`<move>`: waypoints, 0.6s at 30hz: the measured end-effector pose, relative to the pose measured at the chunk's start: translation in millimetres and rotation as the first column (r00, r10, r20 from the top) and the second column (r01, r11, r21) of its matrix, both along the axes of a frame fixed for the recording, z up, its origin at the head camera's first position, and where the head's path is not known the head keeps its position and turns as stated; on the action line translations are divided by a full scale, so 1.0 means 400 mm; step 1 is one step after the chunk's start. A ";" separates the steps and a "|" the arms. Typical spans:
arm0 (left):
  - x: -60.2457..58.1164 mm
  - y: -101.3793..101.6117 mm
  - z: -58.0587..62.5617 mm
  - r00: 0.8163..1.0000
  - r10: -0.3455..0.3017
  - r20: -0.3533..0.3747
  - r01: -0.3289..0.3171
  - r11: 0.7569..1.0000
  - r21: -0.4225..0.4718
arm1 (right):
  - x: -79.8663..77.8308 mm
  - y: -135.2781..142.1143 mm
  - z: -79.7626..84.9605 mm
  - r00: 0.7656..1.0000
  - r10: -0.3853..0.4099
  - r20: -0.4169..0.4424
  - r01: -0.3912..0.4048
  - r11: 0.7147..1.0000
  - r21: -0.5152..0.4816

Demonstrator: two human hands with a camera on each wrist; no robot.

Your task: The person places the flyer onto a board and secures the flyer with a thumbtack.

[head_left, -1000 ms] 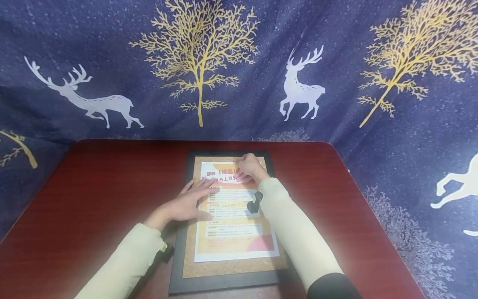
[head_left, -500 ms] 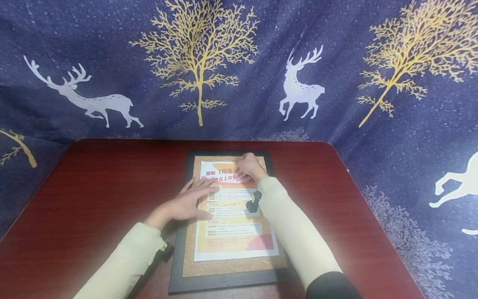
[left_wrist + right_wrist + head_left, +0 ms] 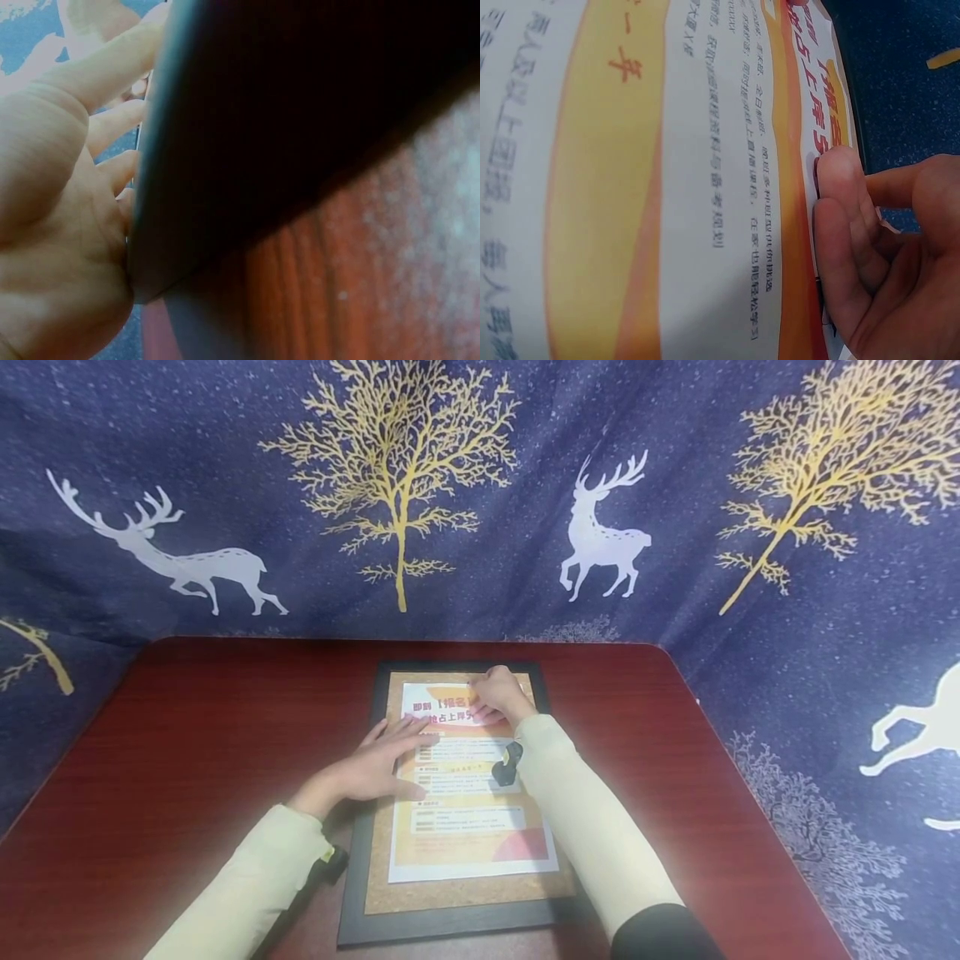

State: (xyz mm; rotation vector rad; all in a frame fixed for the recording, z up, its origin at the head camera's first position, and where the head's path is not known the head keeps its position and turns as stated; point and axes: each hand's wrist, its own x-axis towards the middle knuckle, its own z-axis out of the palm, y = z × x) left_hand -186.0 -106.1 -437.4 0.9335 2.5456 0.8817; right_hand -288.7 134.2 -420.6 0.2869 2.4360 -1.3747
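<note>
A printed poster (image 3: pixel 472 847) in yellow, white and pink lies on a cork board (image 3: pixel 450 900) with a dark frame (image 3: pixel 465 923). My left hand (image 3: pixel 372 767) rests, fingers spread, across the poster's left edge. In the left wrist view, its palm (image 3: pixel 45 247) is beside the frame's dark side (image 3: pixel 150 225). My right hand (image 3: pixel 501 695) is at the poster's upper edge, right of the middle. In the right wrist view, its fingers (image 3: pixel 840 240) are bent against the sheet. The thumb and forefinger seem to pinch something small, mostly hidden, whose kind I cannot tell.
The board lies on a reddish-brown wooden table (image 3: pixel 225 735). Behind it hangs a dark blue cloth (image 3: pixel 495 593) with white deer and golden trees. A small black device (image 3: pixel 508 765) sits at the right wrist, over the poster.
Both hands stay in place on the poster. The whole head view shifts very slightly; nothing is visibly taken hold of or let go.
</note>
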 end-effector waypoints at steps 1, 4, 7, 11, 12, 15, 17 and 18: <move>0.000 0.001 0.001 1.000 0.003 0.005 -0.003 1.000 -0.003 | -0.001 0.000 0.000 1.000 -0.001 0.001 0.001 1.000 0.002; 0.000 0.002 0.002 1.000 0.007 0.009 -0.007 1.000 -0.008 | -0.003 -0.001 -0.002 1.000 -0.005 0.005 0.005 1.000 0.009; 0.000 0.003 0.002 1.000 0.009 0.007 -0.009 1.000 -0.008 | -0.004 -0.002 -0.002 1.000 -0.004 0.003 0.004 1.000 0.016; -0.002 0.003 0.000 1.000 0.007 0.004 -0.007 1.000 -0.007 | -0.003 -0.003 -0.001 1.000 -0.002 -0.003 0.002 1.000 0.023; -0.002 0.003 -0.001 1.000 0.006 0.005 -0.006 1.000 -0.007 | -0.003 -0.003 -0.001 1.000 -0.003 -0.004 0.003 1.000 0.025; -0.003 0.003 -0.001 1.000 0.006 0.005 -0.006 1.000 -0.008 | -0.005 -0.004 -0.002 1.000 -0.008 0.000 0.008 1.000 0.024; -0.003 0.003 -0.001 1.000 0.007 0.008 -0.007 1.000 -0.009 | -0.006 -0.004 -0.002 1.000 -0.011 0.006 0.011 1.000 0.026; -0.002 0.003 -0.001 1.000 0.007 0.008 -0.007 1.000 -0.006 | -0.006 -0.005 -0.002 1.000 -0.013 0.005 0.013 1.000 0.027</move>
